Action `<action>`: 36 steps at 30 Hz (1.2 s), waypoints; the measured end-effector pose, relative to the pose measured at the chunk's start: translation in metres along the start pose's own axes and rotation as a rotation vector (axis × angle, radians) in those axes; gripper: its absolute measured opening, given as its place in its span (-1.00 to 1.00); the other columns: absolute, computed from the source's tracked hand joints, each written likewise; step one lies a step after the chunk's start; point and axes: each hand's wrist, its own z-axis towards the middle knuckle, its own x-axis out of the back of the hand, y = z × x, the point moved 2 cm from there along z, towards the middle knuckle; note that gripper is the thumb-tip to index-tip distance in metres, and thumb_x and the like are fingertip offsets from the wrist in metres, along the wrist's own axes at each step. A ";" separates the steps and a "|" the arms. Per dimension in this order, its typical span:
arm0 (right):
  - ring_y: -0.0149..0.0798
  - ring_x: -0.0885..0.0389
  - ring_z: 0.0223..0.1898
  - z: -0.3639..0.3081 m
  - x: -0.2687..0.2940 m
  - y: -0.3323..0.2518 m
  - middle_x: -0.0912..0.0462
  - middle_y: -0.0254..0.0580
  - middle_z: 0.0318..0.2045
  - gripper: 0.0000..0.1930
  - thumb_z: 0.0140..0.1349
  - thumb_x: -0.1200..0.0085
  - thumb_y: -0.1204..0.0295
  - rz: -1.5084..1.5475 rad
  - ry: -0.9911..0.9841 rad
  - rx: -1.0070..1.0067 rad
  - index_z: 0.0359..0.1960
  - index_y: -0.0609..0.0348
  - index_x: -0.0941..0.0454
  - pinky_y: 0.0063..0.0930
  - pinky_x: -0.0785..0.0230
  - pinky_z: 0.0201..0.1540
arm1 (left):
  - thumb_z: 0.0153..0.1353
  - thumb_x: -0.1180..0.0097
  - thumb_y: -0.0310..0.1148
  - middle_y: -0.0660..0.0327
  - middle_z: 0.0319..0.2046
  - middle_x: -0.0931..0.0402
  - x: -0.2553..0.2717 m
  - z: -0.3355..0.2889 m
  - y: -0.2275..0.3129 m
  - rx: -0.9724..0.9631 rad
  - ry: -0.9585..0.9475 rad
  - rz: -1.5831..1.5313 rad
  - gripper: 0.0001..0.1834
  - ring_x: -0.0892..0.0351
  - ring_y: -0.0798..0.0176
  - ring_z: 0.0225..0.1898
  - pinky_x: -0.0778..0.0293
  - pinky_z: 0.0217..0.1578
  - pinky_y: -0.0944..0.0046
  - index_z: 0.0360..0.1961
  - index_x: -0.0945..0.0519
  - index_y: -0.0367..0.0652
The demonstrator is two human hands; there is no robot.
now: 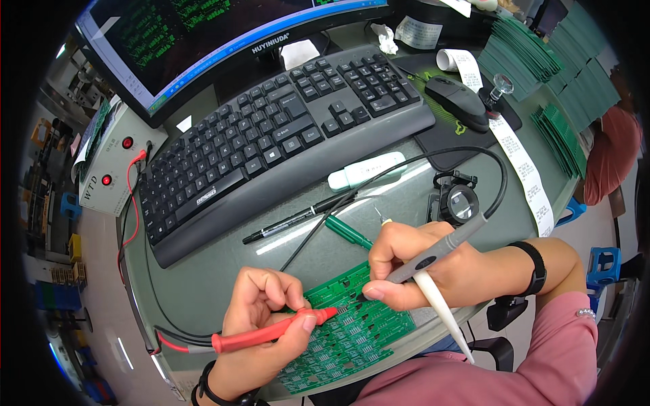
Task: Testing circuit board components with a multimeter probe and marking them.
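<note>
My left hand [252, 298] is closed around a red test probe [261, 334], its tip pointing right onto a green circuit board [345, 348]. My right hand [467, 274] grips a grey test probe [440, 252] like a pen, with its dark tip low over the same board, close to the red one. Whether either tip touches a contact is too small to tell. A white tapered stick [445, 314] also sticks out from the right hand, slanting down toward me. The board lies at the table's near edge, partly hidden by both hands.
A black keyboard [271, 135] and monitor [223, 40] stand beyond. Nearby lie a black marker [294, 220], green pen [349, 232], white-green case [365, 170] and magnifier loupe [460, 203]. A mouse [457, 101], paper strip [521, 162] and stacked boards [521, 57] are at right. Probe cables cross the table.
</note>
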 end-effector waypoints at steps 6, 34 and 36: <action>-0.39 -0.38 -0.55 -0.001 0.000 0.000 -0.42 -0.31 -0.57 -0.76 0.22 -0.19 0.33 -0.007 -0.010 0.004 -0.37 0.16 -0.38 -0.48 -0.24 -0.52 | 0.13 -0.13 -0.67 0.10 -0.23 -0.29 -0.004 -0.002 0.003 -0.004 0.028 0.057 -0.60 -0.41 0.44 -0.28 -0.52 -0.24 0.43 -0.21 -0.15 -0.18; -0.29 -0.44 -0.60 -0.002 -0.003 -0.001 -0.46 -0.23 -0.60 -0.76 0.20 -0.19 0.35 -0.087 0.013 0.064 -0.39 0.18 -0.37 -0.42 -0.28 -0.56 | 0.12 -0.09 -0.72 0.10 -0.23 -0.28 -0.007 -0.003 0.002 -0.034 0.026 0.080 -0.60 -0.42 0.44 -0.29 -0.52 -0.28 0.44 -0.21 -0.14 -0.18; -0.29 -0.44 -0.60 -0.002 -0.003 -0.002 -0.46 -0.23 -0.60 -0.76 0.20 -0.19 0.35 -0.087 0.013 0.059 -0.39 0.18 -0.37 -0.42 -0.28 -0.56 | 0.13 -0.09 -0.72 0.10 -0.23 -0.28 -0.007 -0.003 0.002 -0.036 0.030 0.081 -0.60 -0.42 0.44 -0.29 -0.52 -0.28 0.45 -0.21 -0.13 -0.18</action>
